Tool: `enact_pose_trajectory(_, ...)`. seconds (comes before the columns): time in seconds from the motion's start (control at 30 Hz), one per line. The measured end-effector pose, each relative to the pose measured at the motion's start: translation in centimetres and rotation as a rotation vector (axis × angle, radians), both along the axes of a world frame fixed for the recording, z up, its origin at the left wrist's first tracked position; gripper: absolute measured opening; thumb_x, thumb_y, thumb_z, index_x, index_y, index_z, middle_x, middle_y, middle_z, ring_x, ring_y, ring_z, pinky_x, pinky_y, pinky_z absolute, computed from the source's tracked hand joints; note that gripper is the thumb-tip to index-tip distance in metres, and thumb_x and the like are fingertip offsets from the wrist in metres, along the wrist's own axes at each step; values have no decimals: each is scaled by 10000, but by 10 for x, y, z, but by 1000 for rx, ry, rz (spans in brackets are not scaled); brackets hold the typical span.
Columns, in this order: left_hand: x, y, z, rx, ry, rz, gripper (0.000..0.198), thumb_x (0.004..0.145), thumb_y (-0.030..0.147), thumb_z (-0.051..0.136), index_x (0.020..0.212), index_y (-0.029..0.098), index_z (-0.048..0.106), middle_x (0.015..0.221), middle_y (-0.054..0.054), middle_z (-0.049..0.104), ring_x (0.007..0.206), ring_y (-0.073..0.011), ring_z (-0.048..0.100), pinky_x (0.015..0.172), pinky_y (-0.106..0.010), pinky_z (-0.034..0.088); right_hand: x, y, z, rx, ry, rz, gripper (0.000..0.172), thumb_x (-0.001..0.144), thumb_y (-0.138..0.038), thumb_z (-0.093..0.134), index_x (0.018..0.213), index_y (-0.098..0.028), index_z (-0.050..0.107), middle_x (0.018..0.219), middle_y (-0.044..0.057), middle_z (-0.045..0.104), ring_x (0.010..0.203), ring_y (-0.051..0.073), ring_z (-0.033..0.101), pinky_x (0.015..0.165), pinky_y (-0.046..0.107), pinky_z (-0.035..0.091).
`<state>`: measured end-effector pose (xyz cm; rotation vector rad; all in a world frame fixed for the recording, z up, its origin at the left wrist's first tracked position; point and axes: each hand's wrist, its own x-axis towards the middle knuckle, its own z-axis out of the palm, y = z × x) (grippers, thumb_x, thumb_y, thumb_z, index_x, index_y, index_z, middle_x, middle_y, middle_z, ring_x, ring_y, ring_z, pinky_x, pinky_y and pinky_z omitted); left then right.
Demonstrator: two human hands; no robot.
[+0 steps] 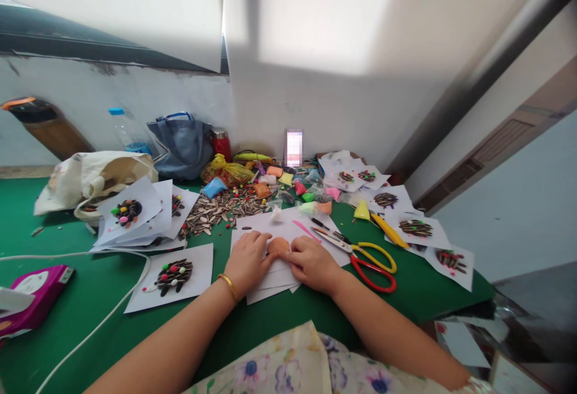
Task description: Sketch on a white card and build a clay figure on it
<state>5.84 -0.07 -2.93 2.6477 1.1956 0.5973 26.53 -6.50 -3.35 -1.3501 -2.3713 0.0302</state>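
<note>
A flat orange clay lump lies on a stack of white paper sheets on the green table. My left hand presses its fingertips against the lump's left edge, fingers bent together; a gold bangle is on that wrist. My right hand rests on the lump's right side, thumb and fingers closed against it. Both hands touch the clay and the paper under it.
Red and yellow scissors lie right of my hands. A sunflower seed pile and coloured clay packets sit behind. Seed-and-clay pictures on paper lie left and right. A white cable, purple box, and bags stand left.
</note>
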Motion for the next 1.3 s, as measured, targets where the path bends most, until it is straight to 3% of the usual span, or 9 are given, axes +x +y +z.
enact_pose_trajectory(0.37, -7, 7, 0, -106, -96, -36, 258, 919, 285, 496, 1136, 202, 607, 1056, -85, 617, 1034, -235, 562, 934, -402, 445, -1, 0, -3, -37, 33, 45, 508, 846, -153, 569, 1319, -340, 567, 917, 42, 541, 848, 187, 468, 776, 314, 385)
enact_pose_trajectory(0.6, -13, 6, 7, -168, -63, -99, 551, 707, 317, 731, 1229, 241, 570, 1151, -78, 594, 1116, -267, 543, 983, -404, 438, -3, 0, -3, -32, 2, 46, 461, 854, -180, 571, 1289, -330, 596, 918, 50, 544, 848, 195, 461, 770, 319, 387)
enact_pose_trajectory(0.77, -13, 7, 5, -164, -62, -107, 560, 716, 312, 719, 1246, 230, 557, 1144, -87, 589, 1110, -268, 538, 984, -409, 433, -8, -2, 2, -15, -41, 65, 372, 871, -227, 569, 1222, -324, 641, 929, 59, 545, 853, 206, 448, 778, 334, 376)
enact_pose_trajectory(0.93, -13, 6, 5, -174, -56, -100, 583, 703, 289, 728, 1256, 228, 550, 1164, -86, 584, 1126, -270, 530, 996, -409, 424, -9, -1, 2, -26, -22, 51, 421, 864, -207, 561, 1266, -322, 612, 921, 56, 538, 854, 205, 450, 779, 332, 372)
enact_pose_trajectory(1.3, -13, 6, 8, -228, -60, -96, 607, 686, 301, 746, 1256, 228, 553, 1187, -90, 571, 1146, -285, 513, 1008, -415, 402, 6, -1, 0, -41, 100, -3, 296, 877, -224, 575, 1130, -304, 705, 863, 40, 517, 835, 182, 469, 763, 317, 373)
